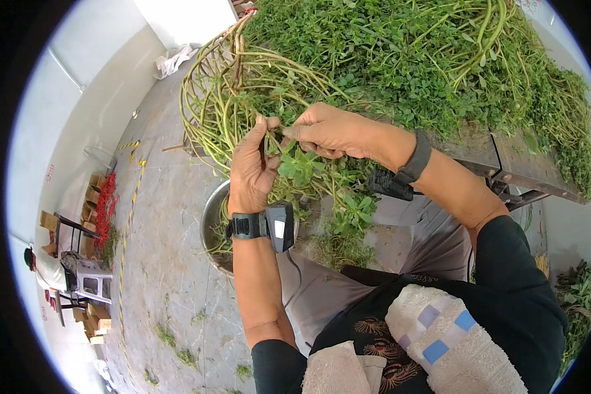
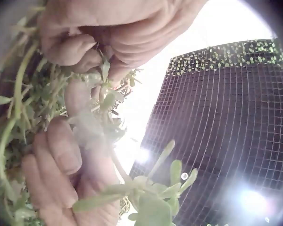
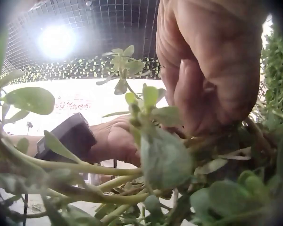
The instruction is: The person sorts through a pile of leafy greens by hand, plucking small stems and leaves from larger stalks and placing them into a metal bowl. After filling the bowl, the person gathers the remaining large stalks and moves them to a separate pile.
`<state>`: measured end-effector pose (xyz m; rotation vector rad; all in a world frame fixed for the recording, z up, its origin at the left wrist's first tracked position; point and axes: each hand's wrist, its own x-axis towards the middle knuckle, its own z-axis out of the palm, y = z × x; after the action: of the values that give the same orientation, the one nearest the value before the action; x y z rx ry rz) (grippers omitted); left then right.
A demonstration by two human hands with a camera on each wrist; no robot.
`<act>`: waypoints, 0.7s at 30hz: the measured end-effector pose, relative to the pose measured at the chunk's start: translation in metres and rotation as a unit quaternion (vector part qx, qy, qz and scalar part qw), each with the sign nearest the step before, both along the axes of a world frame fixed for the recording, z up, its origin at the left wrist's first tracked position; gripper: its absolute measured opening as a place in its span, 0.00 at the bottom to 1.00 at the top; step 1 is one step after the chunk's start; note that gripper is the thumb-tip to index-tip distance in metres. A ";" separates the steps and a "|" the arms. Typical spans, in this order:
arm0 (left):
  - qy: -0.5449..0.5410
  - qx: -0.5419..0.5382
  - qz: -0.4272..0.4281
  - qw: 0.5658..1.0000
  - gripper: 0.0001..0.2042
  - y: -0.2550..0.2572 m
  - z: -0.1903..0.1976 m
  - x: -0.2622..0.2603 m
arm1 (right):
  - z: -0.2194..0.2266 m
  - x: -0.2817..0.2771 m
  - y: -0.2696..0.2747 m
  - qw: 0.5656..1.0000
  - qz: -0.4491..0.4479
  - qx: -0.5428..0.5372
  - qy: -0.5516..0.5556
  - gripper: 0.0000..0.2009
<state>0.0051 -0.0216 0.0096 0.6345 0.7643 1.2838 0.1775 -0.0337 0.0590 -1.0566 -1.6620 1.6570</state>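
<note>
With the left hand and right hand both pinching the sprig just beside the heap on the desk, a light grip and gentle pulls should keep it unbruised.

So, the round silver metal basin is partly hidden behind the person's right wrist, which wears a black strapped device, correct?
Wrong side: in the head view, the round metal basin is partly hidden behind the left wrist, which wears a black strapped device.
</note>
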 end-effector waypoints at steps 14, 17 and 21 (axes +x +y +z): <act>-0.082 0.050 -0.044 0.994 0.07 0.004 -0.012 -0.013 | -0.011 -0.004 0.010 0.962 -0.242 0.124 0.023 0.08; -0.068 0.039 0.027 0.997 0.08 -0.004 -0.005 -0.012 | -0.015 0.042 0.043 0.912 -0.167 -0.043 0.371 0.06; -0.093 0.015 -0.020 0.995 0.10 -0.001 0.000 -0.010 | 0.014 0.030 0.020 0.891 -0.231 -0.067 0.385 0.05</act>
<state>-0.0051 -0.0229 0.0100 0.5435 0.5774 1.2999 0.2079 -0.0135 0.0726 -0.6361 -0.7213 1.5727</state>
